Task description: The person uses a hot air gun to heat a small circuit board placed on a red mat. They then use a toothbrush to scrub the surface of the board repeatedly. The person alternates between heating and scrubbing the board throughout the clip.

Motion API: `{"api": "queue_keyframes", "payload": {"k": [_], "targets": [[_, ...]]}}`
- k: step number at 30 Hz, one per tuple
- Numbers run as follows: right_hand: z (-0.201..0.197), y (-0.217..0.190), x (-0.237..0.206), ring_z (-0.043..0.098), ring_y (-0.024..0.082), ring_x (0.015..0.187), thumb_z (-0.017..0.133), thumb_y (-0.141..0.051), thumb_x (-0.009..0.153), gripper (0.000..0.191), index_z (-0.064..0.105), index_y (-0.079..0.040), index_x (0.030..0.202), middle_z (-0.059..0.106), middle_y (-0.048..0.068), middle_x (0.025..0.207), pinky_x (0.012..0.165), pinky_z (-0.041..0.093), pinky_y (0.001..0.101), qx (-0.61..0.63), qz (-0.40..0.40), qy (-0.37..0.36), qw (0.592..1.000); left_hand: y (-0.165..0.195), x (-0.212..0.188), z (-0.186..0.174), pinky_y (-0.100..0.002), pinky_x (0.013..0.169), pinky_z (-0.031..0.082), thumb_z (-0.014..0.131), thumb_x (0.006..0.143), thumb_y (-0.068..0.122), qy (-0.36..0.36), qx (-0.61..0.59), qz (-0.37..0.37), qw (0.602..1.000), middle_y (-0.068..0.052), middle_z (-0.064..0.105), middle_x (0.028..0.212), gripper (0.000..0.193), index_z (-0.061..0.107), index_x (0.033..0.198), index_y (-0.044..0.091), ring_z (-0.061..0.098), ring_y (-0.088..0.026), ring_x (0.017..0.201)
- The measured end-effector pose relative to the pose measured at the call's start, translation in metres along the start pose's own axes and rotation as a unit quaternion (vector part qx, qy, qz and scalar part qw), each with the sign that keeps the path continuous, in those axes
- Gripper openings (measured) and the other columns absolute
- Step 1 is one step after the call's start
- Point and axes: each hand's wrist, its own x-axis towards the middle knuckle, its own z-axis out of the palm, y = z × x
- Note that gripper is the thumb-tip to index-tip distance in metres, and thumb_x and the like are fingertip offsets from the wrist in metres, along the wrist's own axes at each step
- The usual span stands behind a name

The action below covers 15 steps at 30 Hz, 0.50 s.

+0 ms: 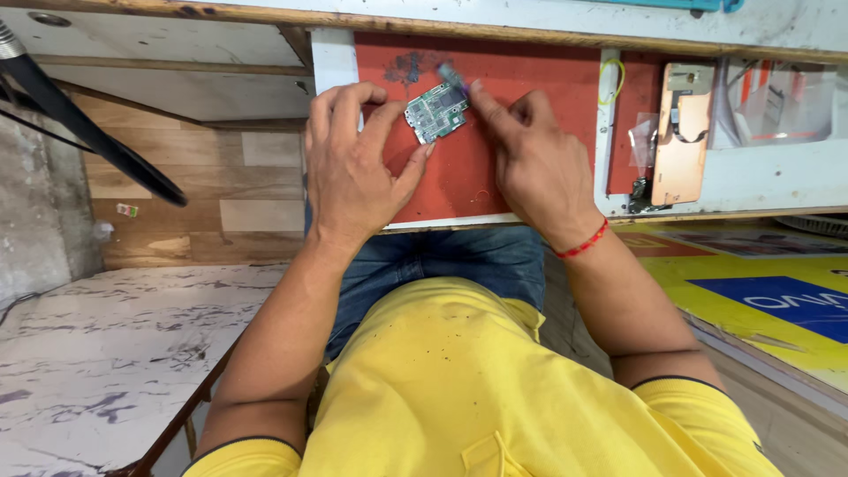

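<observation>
A small green circuit board [436, 111] lies on a red work mat [530, 84] on the bench. My left hand [353, 163] steadies it, with thumb and fingers touching its left and lower edges. My right hand [539, 163] pinches a small purplish tool [452, 77] against the board's upper right corner. The tool's tip is blurred.
A phone's copper-coloured back shell [682, 132] lies on the right of the bench, beside a small clear bag [642, 137] and a yellow loop [614, 81]. A black cable [88, 124] crosses at left. Yellow and blue signage [760, 291] lies on the floor at right.
</observation>
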Motion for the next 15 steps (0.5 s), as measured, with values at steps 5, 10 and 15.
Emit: {"api": "queue_keyframes", "payload": {"k": [5, 10, 15], "targets": [[-0.0017, -0.0064, 0.0029, 0.064, 0.034, 0.064, 0.062, -0.006, 0.091, 0.054, 0.064, -0.025, 0.142, 0.062, 0.012, 0.100, 0.053, 0.054, 0.0463, 0.015, -0.037, -0.053, 0.998, -0.0032, 0.0012, -0.0014, -0.049, 0.099, 0.044, 0.088, 0.082, 0.030, 0.000, 0.011, 0.004, 1.000, -0.008, 0.056, 0.125, 0.044, 0.073, 0.117, 0.006, 0.048, -0.032, 0.122], [0.0010, -0.0074, 0.0038, 0.065, 0.036, 0.067, 0.059, -0.004, 0.092, 0.057, 0.063, -0.023, 0.145, 0.062, 0.014, 0.101, 0.056, 0.054, 0.0471, -0.007, -0.005, -0.035, 0.999, -0.0057, 0.0007, -0.0039, -0.048, 0.102, 0.045, 0.089, 0.083, 0.029, 0.001, -0.008, -0.001, 1.000, -0.007, 0.056, 0.126, 0.045, 0.072, 0.118, 0.006, 0.048, -0.032, 0.122], [0.0057, -0.0065, 0.0018, 0.066, 0.035, 0.069, 0.057, -0.001, 0.095, 0.057, 0.061, -0.022, 0.147, 0.062, 0.015, 0.103, 0.059, 0.055, 0.0460, -0.008, 0.006, -0.012, 1.000, -0.0070, 0.0008, -0.0063, -0.048, 0.101, 0.045, 0.089, 0.082, 0.028, 0.007, -0.007, -0.001, 1.000, -0.007, 0.056, 0.126, 0.044, 0.072, 0.116, 0.007, 0.048, -0.032, 0.122]]}}
